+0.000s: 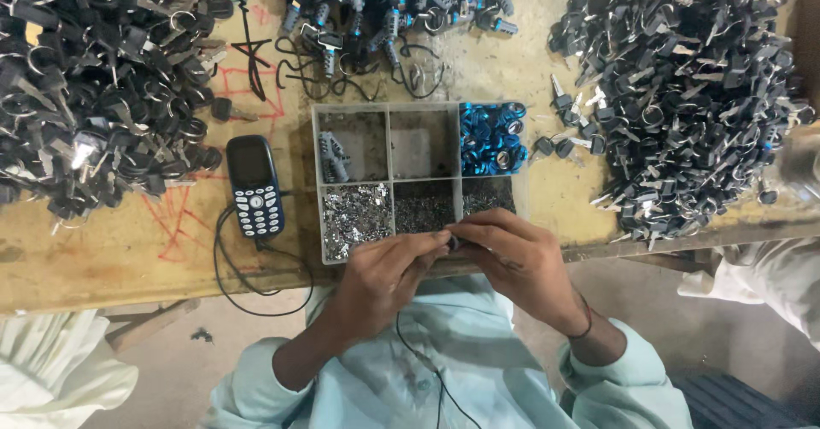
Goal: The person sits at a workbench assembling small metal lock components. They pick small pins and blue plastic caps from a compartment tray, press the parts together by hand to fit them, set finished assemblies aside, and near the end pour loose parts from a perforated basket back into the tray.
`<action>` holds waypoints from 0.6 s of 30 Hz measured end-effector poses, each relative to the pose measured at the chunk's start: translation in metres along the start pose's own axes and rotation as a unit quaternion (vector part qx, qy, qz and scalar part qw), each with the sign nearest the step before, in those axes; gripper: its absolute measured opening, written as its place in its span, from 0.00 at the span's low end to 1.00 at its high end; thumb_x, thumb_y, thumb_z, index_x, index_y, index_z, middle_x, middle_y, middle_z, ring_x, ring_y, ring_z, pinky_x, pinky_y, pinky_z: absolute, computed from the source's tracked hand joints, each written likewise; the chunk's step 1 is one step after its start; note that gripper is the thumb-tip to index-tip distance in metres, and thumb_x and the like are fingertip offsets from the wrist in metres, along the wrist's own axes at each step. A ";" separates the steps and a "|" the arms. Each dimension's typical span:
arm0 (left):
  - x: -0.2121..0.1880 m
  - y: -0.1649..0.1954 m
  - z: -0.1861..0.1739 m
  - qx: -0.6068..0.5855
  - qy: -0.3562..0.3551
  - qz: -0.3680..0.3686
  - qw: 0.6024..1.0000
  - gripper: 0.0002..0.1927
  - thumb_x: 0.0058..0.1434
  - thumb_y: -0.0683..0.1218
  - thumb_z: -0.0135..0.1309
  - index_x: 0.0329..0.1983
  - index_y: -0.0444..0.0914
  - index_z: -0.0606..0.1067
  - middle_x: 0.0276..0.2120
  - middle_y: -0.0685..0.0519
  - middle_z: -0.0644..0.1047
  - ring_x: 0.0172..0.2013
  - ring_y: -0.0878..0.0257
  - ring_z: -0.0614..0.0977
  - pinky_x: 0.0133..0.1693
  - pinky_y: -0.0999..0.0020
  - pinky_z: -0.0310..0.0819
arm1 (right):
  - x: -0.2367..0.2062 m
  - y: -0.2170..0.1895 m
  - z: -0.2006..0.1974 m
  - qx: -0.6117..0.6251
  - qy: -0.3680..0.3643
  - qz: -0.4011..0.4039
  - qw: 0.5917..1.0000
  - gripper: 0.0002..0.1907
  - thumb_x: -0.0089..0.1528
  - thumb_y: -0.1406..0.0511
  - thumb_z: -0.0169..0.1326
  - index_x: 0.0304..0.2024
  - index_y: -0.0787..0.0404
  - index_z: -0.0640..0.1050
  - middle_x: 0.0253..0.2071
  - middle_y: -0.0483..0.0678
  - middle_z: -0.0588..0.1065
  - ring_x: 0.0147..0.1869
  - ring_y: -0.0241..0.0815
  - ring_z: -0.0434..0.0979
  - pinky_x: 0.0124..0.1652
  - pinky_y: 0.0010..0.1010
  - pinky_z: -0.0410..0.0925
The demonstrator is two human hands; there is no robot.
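Observation:
My left hand [386, 277] and my right hand [515, 259] meet at the near edge of the bench, fingertips pinched together on a small dark part [453, 243] that is mostly hidden by the fingers. They hover just over the front row of a clear compartment tray [316, 190]. Its front cells hold small silvery metal bits [354, 214] and finer dark bits [425, 208]. A back cell holds blue rings [492, 138], another a few grey cylinders [332, 157].
A dark keypad phone [254, 186] with a black cable [229, 277] lies left of the tray. Large heaps of black-headed keys sit at the left [94, 87] and right [683, 96], lock barrels [393, 10] at the back. Another person's pale sleeve [769, 279] is at the right.

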State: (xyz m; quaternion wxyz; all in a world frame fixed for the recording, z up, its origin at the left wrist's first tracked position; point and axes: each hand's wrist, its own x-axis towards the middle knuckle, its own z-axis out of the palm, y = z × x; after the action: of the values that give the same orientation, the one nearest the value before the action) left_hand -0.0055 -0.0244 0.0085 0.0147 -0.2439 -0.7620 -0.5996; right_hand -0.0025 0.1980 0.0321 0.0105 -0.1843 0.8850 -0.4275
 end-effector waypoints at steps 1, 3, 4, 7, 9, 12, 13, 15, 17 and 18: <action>0.000 0.001 -0.001 0.007 0.007 0.001 1.000 0.11 0.64 0.37 0.60 0.49 0.34 0.77 0.42 0.48 0.83 0.40 0.56 0.88 0.39 0.66 0.83 | -0.001 0.001 0.000 0.008 0.000 -0.004 1.000 0.16 0.56 0.74 0.65 0.48 0.62 0.81 0.45 0.50 0.79 0.45 0.43 0.83 0.41 0.29 0.76; 0.001 0.003 -0.001 0.026 0.021 -0.010 0.999 0.08 0.64 0.39 0.62 0.46 0.35 0.78 0.38 0.49 0.83 0.36 0.57 0.87 0.36 0.66 0.80 | -0.003 0.002 0.001 0.028 0.002 -0.007 1.000 0.18 0.56 0.75 0.64 0.49 0.61 0.81 0.46 0.51 0.78 0.47 0.43 0.83 0.43 0.28 0.76; 0.000 0.005 0.000 0.039 0.027 -0.022 0.999 0.08 0.64 0.40 0.63 0.44 0.35 0.79 0.36 0.49 0.83 0.33 0.58 0.86 0.34 0.65 0.79 | -0.004 0.002 0.002 0.041 0.006 -0.005 0.999 0.19 0.56 0.75 0.63 0.50 0.61 0.81 0.47 0.52 0.78 0.48 0.43 0.82 0.44 0.28 0.76; 0.001 0.007 0.007 -0.006 0.069 -0.070 0.995 0.06 0.64 0.42 0.63 0.41 0.36 0.79 0.32 0.51 0.81 0.31 0.63 0.84 0.33 0.70 0.77 | -0.005 0.005 0.008 0.068 0.033 0.000 0.997 0.21 0.55 0.77 0.64 0.51 0.59 0.82 0.47 0.52 0.77 0.48 0.42 0.81 0.44 0.27 0.74; 0.002 0.005 0.014 -0.112 0.090 -0.134 0.980 0.05 0.66 0.42 0.62 0.40 0.35 0.79 0.31 0.53 0.80 0.31 0.68 0.82 0.33 0.73 0.76 | -0.006 0.007 0.012 0.072 0.057 -0.003 0.996 0.23 0.54 0.77 0.64 0.51 0.58 0.82 0.46 0.51 0.77 0.48 0.42 0.80 0.45 0.27 0.73; 0.001 0.003 0.025 -0.267 0.104 -0.233 0.929 0.05 0.68 0.42 0.60 0.40 0.34 0.79 0.30 0.56 0.79 0.30 0.73 0.78 0.33 0.76 0.73 | -0.008 0.008 0.016 0.055 0.085 -0.011 0.995 0.24 0.53 0.78 0.64 0.52 0.59 0.82 0.46 0.49 0.78 0.47 0.42 0.79 0.46 0.27 0.73; -0.002 0.003 0.028 -0.273 0.113 -0.236 0.926 0.05 0.68 0.42 0.60 0.40 0.34 0.78 0.30 0.56 0.78 0.31 0.74 0.77 0.33 0.77 0.72 | -0.008 0.006 0.016 0.041 0.091 -0.015 0.995 0.24 0.53 0.78 0.64 0.52 0.59 0.82 0.46 0.49 0.78 0.47 0.42 0.79 0.45 0.27 0.73; -0.005 0.003 0.033 -0.268 0.130 -0.218 0.929 0.05 0.70 0.42 0.58 0.41 0.34 0.77 0.32 0.56 0.77 0.32 0.74 0.77 0.34 0.78 0.72 | -0.008 0.003 0.017 0.013 0.105 -0.023 0.994 0.24 0.54 0.79 0.64 0.52 0.59 0.82 0.46 0.49 0.78 0.46 0.42 0.79 0.45 0.28 0.73; -0.008 0.005 0.037 -0.247 0.146 -0.177 0.941 0.05 0.71 0.41 0.57 0.42 0.34 0.75 0.35 0.55 0.76 0.34 0.74 0.76 0.35 0.77 0.72 | -0.007 -0.001 0.017 -0.012 0.121 -0.030 0.992 0.23 0.54 0.79 0.64 0.51 0.59 0.82 0.46 0.49 0.78 0.46 0.42 0.80 0.45 0.28 0.73; -0.008 0.006 0.037 -0.259 0.144 -0.179 0.938 0.04 0.71 0.41 0.56 0.42 0.34 0.75 0.36 0.55 0.76 0.33 0.74 0.77 0.34 0.77 0.73 | -0.007 -0.003 0.017 -0.012 0.126 -0.035 0.991 0.23 0.54 0.79 0.64 0.51 0.59 0.82 0.46 0.49 0.78 0.47 0.42 0.80 0.45 0.29 0.73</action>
State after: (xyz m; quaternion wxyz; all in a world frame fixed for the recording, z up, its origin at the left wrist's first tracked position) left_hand 0.0141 0.0081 0.0005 -0.0467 -0.0098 -0.6010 -0.7978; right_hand 0.0080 0.1854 0.0228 -0.1181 -0.1602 0.8774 -0.4364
